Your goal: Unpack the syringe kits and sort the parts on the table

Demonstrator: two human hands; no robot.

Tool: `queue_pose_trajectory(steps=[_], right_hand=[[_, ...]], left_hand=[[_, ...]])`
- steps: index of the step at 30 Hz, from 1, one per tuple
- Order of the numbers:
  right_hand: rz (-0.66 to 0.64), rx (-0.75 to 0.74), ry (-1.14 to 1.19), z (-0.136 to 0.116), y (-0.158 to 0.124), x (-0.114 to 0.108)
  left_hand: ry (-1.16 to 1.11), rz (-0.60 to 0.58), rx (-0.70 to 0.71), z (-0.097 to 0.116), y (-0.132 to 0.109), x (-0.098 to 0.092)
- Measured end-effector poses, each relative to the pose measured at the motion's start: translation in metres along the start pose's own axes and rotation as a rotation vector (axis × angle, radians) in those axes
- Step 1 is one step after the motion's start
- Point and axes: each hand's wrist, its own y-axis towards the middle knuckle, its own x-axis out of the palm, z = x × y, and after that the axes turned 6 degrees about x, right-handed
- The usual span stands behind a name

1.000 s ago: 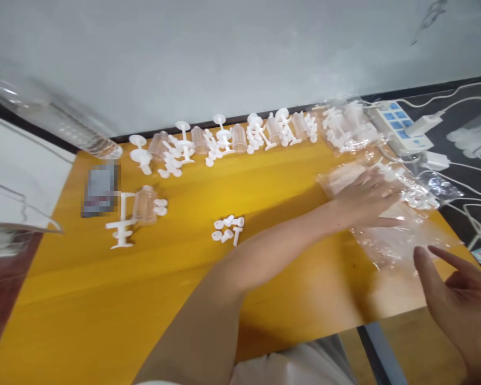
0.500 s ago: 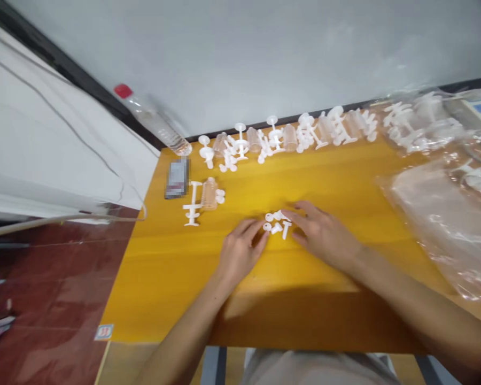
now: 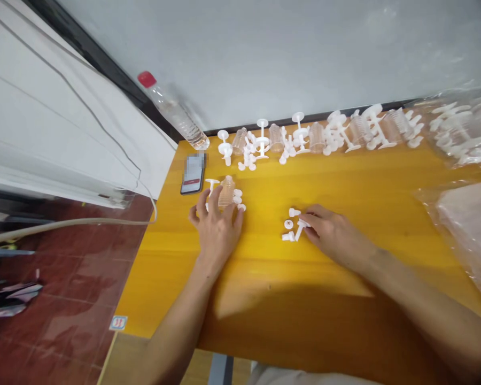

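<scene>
My left hand (image 3: 217, 227) is open, its fingers spread over a white plunger (image 3: 212, 183) and beside a clear ribbed syringe barrel (image 3: 226, 191). Small white nozzles (image 3: 237, 197) lie right of that barrel, near my thumb. The fingers cover much of the plunger. Further right, my right hand (image 3: 332, 231) pinches a small white nozzle (image 3: 302, 226) with thumb and forefinger, low over the table. Close to its fingertips are a nozzle with a star-shaped opening (image 3: 288, 224), one above it (image 3: 294, 212) and another below (image 3: 288, 236).
Along the back edge runs a row of white plungers (image 3: 262, 139), clear barrels (image 3: 316, 137) and small nozzles. A phone (image 3: 193, 174) and a red-capped bottle (image 3: 178, 117) are at the left. Plastic bags (image 3: 465, 214) cover the right side of the yellow table (image 3: 264, 299).
My left hand has moved left from the nozzle pile to the barrel and plunger. My right hand stays at the pile, now pinching a nozzle. The view has shifted left.
</scene>
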Motion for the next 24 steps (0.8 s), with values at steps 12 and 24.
queue_pose_trajectory(steps=[12, 24], right_hand=[[-0.062, 0.03, 0.061, -0.007, -0.001, -0.003], [-0.034, 0.023, 0.053, -0.009, -0.001, -0.007]], left_hand=[[-0.642, -0.313, 0.265, 0.066, -0.025, -0.012], [-0.133, -0.279, 0.244, 0.002, 0.053, -0.008]])
